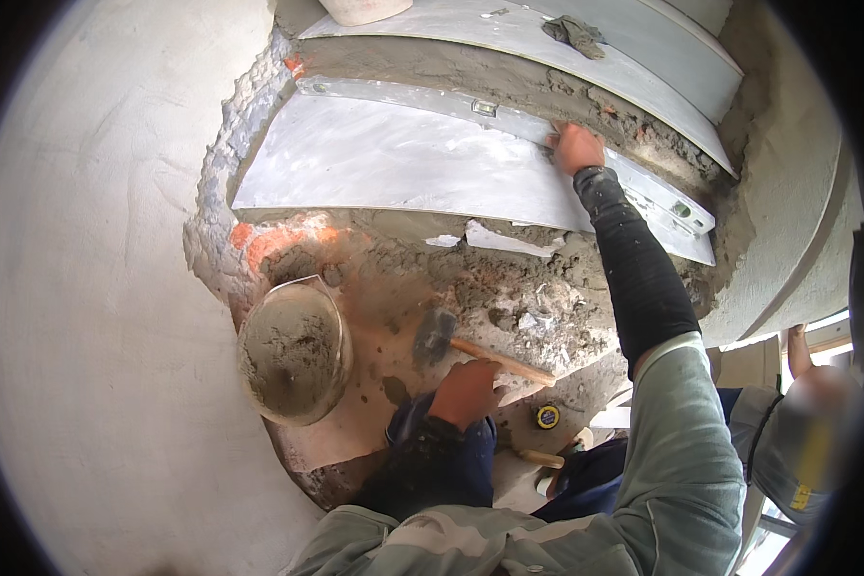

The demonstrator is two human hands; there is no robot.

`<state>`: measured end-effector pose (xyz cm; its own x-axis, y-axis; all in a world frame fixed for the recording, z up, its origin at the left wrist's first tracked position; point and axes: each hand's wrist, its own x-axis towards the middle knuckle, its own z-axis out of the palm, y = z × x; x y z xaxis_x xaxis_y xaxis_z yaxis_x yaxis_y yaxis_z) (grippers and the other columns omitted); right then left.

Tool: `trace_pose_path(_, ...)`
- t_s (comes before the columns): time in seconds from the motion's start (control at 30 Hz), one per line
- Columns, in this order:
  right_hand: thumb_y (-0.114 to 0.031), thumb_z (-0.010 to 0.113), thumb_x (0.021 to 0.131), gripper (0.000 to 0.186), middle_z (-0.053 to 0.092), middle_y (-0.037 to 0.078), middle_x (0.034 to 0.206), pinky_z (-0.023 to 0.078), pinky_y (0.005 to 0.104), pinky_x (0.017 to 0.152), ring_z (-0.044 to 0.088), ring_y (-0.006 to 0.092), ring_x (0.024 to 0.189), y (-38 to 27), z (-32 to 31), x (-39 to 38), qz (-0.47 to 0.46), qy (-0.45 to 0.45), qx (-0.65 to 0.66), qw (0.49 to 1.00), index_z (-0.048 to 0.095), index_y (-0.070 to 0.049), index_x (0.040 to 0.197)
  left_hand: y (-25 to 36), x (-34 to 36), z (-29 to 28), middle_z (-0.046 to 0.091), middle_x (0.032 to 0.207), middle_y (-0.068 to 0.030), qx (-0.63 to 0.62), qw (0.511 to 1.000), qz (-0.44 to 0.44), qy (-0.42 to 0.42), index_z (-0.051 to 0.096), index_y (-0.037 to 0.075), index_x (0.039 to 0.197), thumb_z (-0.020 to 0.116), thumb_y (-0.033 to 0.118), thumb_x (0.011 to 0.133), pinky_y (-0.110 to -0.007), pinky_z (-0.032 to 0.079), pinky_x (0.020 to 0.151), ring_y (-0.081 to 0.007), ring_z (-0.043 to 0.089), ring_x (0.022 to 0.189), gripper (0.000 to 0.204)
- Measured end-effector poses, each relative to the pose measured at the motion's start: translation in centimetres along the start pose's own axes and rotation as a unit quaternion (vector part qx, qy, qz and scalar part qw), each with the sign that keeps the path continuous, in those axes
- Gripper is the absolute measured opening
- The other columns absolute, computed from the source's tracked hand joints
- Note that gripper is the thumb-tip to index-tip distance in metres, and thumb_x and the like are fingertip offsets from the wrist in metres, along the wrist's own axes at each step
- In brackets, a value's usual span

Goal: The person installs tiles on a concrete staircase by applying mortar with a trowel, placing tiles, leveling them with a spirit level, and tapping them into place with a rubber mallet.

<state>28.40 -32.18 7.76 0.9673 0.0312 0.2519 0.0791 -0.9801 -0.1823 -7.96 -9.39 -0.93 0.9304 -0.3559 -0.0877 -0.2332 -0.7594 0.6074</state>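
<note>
My right hand [578, 149] is closed on the upper edge of a long metal spirit level [432, 99]. The level lies along the back of a pale grey stair tread slab [403, 154], which it spans almost from end to end. Low in front of my body, my left hand [466, 393] is by my knee, thumb and fingers apart. It is somewhat blurred, and part of it overlaps the area beside a mallet [501, 362]. The mallet has a dark head and a wooden handle, whose length shows past my fingers.
A bucket of grey mortar [293, 360] stands at the left by the plastered wall [96, 269]. A yellow-and-black tape measure [547, 416] and another wooden handle [541, 459] lie near my legs. A grey rag [576, 36] rests on an upper step. Another person [787, 432] is at the right.
</note>
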Motion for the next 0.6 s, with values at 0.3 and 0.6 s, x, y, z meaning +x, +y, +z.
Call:
trace_pose_path(0.3,-0.032,0.065,0.092,0.04,0.069,0.016,0.115,0.041,0.0576,0.099,0.064,0.0362,0.112,1.2,0.1,1.7,-0.004,-0.005,0.003,1.0,0.063,-0.019,0.13,-0.3,0.4,0.3,0.071,0.102,-0.0123,0.0,1.0,0.006,-0.017,0.07,0.006,0.107,0.072,0.029,0.083,-0.043,0.05,0.087,-0.0328,0.065,0.098,0.033)
trace_pose_path(0.6,-0.032,0.065,0.092,0.04,0.067,0.016,0.119,0.041,0.0556,0.098,0.063,0.0358,0.112,1.9,0.5,1.5,-0.019,0.025,0.013,0.999,0.064,-0.018,0.129,-0.6,0.5,0.5,0.071,0.103,-0.0121,0.006,1.0,0.007,-0.029,0.07,0.006,0.107,0.072,0.03,0.083,-0.042,0.05,0.088,-0.0321,0.065,0.099,0.034)
